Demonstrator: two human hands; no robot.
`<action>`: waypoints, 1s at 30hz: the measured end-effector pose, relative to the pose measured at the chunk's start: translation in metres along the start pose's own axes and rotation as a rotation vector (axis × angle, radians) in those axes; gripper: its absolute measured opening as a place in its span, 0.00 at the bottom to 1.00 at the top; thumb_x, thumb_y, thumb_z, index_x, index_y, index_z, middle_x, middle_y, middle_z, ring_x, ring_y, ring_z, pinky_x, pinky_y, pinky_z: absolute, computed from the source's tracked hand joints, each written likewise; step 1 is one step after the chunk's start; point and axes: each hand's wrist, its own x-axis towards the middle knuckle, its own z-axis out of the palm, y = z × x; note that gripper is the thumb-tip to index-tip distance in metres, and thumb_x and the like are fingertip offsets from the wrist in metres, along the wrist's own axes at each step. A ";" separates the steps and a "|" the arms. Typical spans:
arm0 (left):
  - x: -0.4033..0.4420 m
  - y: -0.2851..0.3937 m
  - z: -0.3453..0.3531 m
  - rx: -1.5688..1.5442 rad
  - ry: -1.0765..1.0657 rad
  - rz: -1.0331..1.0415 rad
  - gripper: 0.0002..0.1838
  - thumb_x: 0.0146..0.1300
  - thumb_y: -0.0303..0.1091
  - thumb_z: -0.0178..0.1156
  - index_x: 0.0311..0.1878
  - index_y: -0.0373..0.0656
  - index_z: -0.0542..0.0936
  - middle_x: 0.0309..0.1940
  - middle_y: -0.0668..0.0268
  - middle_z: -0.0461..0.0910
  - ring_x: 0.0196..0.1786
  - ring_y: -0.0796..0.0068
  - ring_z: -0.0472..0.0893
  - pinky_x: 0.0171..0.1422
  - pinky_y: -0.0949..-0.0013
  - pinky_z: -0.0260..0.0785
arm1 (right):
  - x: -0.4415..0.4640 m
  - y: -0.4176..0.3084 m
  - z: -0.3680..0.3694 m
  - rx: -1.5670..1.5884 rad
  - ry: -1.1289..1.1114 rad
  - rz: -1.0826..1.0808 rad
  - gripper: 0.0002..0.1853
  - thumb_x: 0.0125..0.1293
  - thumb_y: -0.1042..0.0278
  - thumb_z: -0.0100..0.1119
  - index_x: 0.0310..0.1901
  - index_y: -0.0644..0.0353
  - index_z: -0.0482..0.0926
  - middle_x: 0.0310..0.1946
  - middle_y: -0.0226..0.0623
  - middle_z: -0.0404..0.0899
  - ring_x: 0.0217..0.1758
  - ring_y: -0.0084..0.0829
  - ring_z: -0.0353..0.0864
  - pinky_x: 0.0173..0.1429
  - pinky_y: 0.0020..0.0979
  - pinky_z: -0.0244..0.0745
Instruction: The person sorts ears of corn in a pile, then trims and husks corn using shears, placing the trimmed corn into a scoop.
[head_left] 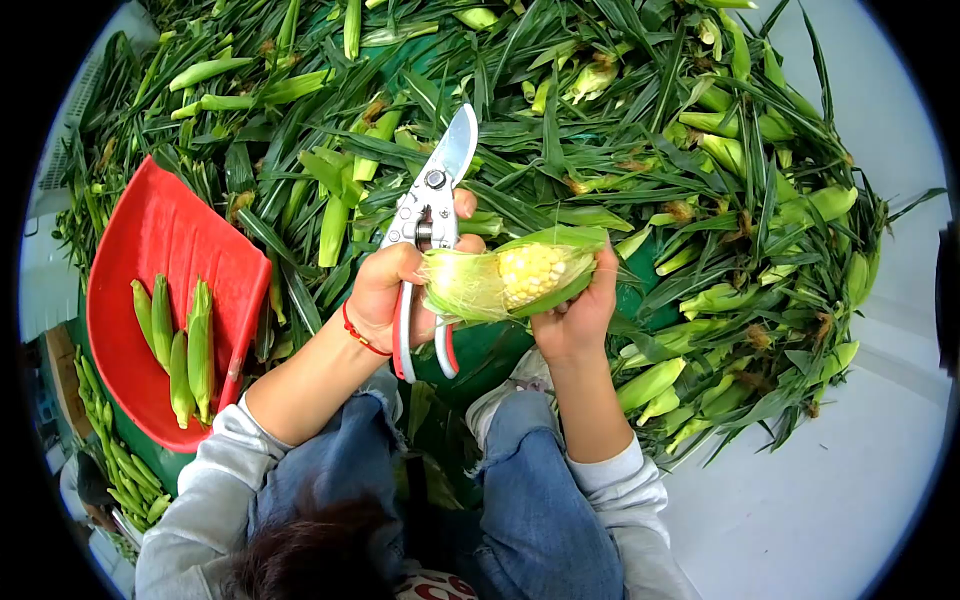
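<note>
A partly husked ear of corn (532, 276) lies sideways between my hands, a patch of pale yellow kernels showing. My right hand (585, 305) is closed round its right end, where green husk covers it. Pruning shears (435, 205) with grey and red handles are gripped in my left hand (380, 290), blade pointing up. The left thumb reaches the silk-covered left end of the ear; whether those fingers also grip the ear is partly hidden.
A red scoop (235, 270) at the left holds several slim green ears (200, 350). Husks, leaves and corn pieces (540, 150) are heaped in front and to the right. Long green pods or small ears (125, 475) lie at lower left. White flooring (800, 510) shows at lower right.
</note>
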 end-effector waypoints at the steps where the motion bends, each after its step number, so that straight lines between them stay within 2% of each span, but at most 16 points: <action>1: 0.000 0.001 0.000 -0.002 0.000 -0.002 0.27 0.47 0.23 0.53 0.54 0.44 0.60 0.28 0.62 0.71 0.29 0.66 0.75 0.32 0.66 0.73 | 0.000 -0.001 -0.010 -0.081 -0.003 -0.033 0.19 0.72 0.50 0.41 0.46 0.59 0.73 0.37 0.31 0.78 0.38 0.24 0.79 0.43 0.28 0.75; 4: 0.000 0.007 -0.004 -0.085 0.113 0.005 0.24 0.51 0.23 0.51 0.54 0.43 0.65 0.34 0.58 0.76 0.36 0.63 0.78 0.43 0.63 0.73 | 0.004 0.011 0.034 -0.635 0.332 -0.352 0.20 0.73 0.51 0.41 0.45 0.61 0.72 0.37 0.31 0.77 0.37 0.22 0.77 0.43 0.26 0.73; 7: -0.001 0.010 -0.015 -0.183 0.160 -0.015 0.20 0.55 0.24 0.50 0.53 0.43 0.70 0.38 0.57 0.78 0.43 0.62 0.79 0.46 0.63 0.73 | 0.009 0.008 0.032 -0.889 0.239 -0.325 0.20 0.74 0.52 0.40 0.44 0.63 0.72 0.37 0.33 0.76 0.39 0.22 0.76 0.47 0.25 0.71; 9: 0.000 0.010 -0.009 -0.208 0.186 0.002 0.19 0.56 0.24 0.51 0.53 0.43 0.70 0.39 0.58 0.78 0.44 0.62 0.79 0.47 0.64 0.73 | 0.011 0.016 0.029 -0.925 0.160 -0.363 0.20 0.69 0.55 0.51 0.50 0.64 0.64 0.42 0.37 0.73 0.43 0.25 0.73 0.50 0.26 0.69; 10: -0.001 0.009 -0.003 -0.046 0.311 0.060 0.17 0.59 0.24 0.52 0.54 0.43 0.71 0.43 0.57 0.78 0.45 0.62 0.79 0.48 0.63 0.73 | 0.010 0.032 0.031 -1.004 0.104 -0.461 0.23 0.66 0.55 0.56 0.51 0.64 0.62 0.40 0.37 0.73 0.41 0.24 0.72 0.50 0.25 0.68; 13: -0.005 0.011 0.016 0.450 0.204 0.045 0.22 0.63 0.30 0.58 0.59 0.42 0.65 0.50 0.52 0.76 0.50 0.63 0.78 0.54 0.62 0.72 | -0.004 0.034 0.036 -1.581 -0.042 -0.629 0.38 0.54 0.60 0.70 0.55 0.63 0.53 0.41 0.40 0.72 0.41 0.29 0.74 0.47 0.28 0.71; 15: -0.013 0.017 0.021 0.712 0.190 0.038 0.29 0.60 0.34 0.63 0.61 0.40 0.62 0.52 0.53 0.75 0.56 0.65 0.76 0.58 0.65 0.69 | -0.010 0.025 0.036 -1.255 0.083 -0.379 0.29 0.60 0.66 0.64 0.54 0.60 0.55 0.44 0.38 0.67 0.45 0.29 0.72 0.52 0.32 0.69; 18: -0.030 0.023 -0.015 1.354 0.226 0.130 0.47 0.45 0.43 0.76 0.64 0.42 0.59 0.59 0.53 0.70 0.62 0.60 0.71 0.66 0.61 0.62 | -0.014 0.025 0.022 -0.477 0.253 -0.210 0.18 0.69 0.54 0.50 0.49 0.62 0.65 0.36 0.39 0.74 0.38 0.32 0.77 0.48 0.35 0.73; 19: -0.039 0.016 -0.023 1.250 0.172 0.073 0.40 0.47 0.35 0.74 0.61 0.40 0.62 0.58 0.59 0.71 0.59 0.68 0.72 0.63 0.65 0.63 | -0.012 0.027 0.017 -0.264 0.344 -0.178 0.20 0.72 0.50 0.44 0.46 0.62 0.68 0.33 0.39 0.75 0.37 0.32 0.78 0.47 0.36 0.74; 21: -0.055 0.013 -0.029 1.630 0.136 -0.095 0.40 0.41 0.42 0.77 0.56 0.39 0.67 0.49 0.63 0.73 0.52 0.75 0.72 0.57 0.70 0.63 | -0.006 0.037 0.015 -0.435 0.339 -0.276 0.20 0.73 0.49 0.40 0.44 0.60 0.71 0.34 0.38 0.76 0.36 0.31 0.77 0.45 0.34 0.73; 23: -0.072 0.006 -0.012 1.721 0.290 -0.090 0.39 0.40 0.40 0.76 0.54 0.38 0.68 0.44 0.65 0.71 0.48 0.75 0.71 0.55 0.71 0.63 | -0.013 0.048 0.021 -0.638 0.184 -0.227 0.22 0.73 0.55 0.43 0.60 0.63 0.61 0.54 0.44 0.63 0.59 0.29 0.61 0.65 0.32 0.56; 25: -0.106 0.030 -0.022 1.761 0.336 0.011 0.39 0.42 0.38 0.74 0.57 0.38 0.65 0.47 0.64 0.68 0.51 0.71 0.69 0.57 0.67 0.62 | -0.020 0.047 0.011 -0.805 0.040 -0.370 0.20 0.73 0.57 0.43 0.59 0.62 0.64 0.49 0.40 0.67 0.53 0.28 0.65 0.61 0.30 0.60; 26: -0.132 0.056 -0.026 1.868 0.399 -0.026 0.44 0.44 0.30 0.70 0.66 0.38 0.59 0.57 0.62 0.66 0.59 0.68 0.67 0.65 0.65 0.58 | -0.026 0.035 -0.010 -0.993 0.113 -0.403 0.18 0.73 0.58 0.43 0.56 0.61 0.67 0.46 0.38 0.69 0.51 0.28 0.68 0.59 0.30 0.63; 27: -0.159 0.065 -0.028 1.801 0.655 0.178 0.42 0.47 0.35 0.71 0.64 0.38 0.61 0.54 0.62 0.68 0.56 0.68 0.69 0.61 0.65 0.62 | -0.037 0.018 -0.041 -1.174 0.184 -0.434 0.16 0.73 0.59 0.44 0.54 0.60 0.69 0.44 0.36 0.71 0.48 0.27 0.70 0.57 0.30 0.65; 28: -0.195 0.097 -0.037 1.839 0.746 0.209 0.41 0.51 0.31 0.68 0.67 0.39 0.59 0.58 0.61 0.66 0.58 0.66 0.69 0.63 0.64 0.62 | -0.052 0.002 -0.070 -1.345 0.424 -0.579 0.13 0.72 0.60 0.46 0.48 0.60 0.73 0.40 0.34 0.74 0.43 0.25 0.73 0.52 0.28 0.68; 30: -0.275 0.161 -0.055 2.369 0.957 0.314 0.33 0.58 0.26 0.61 0.67 0.40 0.59 0.57 0.59 0.69 0.57 0.66 0.70 0.60 0.66 0.64 | -0.101 -0.037 -0.118 -1.413 0.934 -0.477 0.13 0.70 0.59 0.50 0.43 0.61 0.75 0.41 0.36 0.74 0.45 0.28 0.73 0.53 0.30 0.68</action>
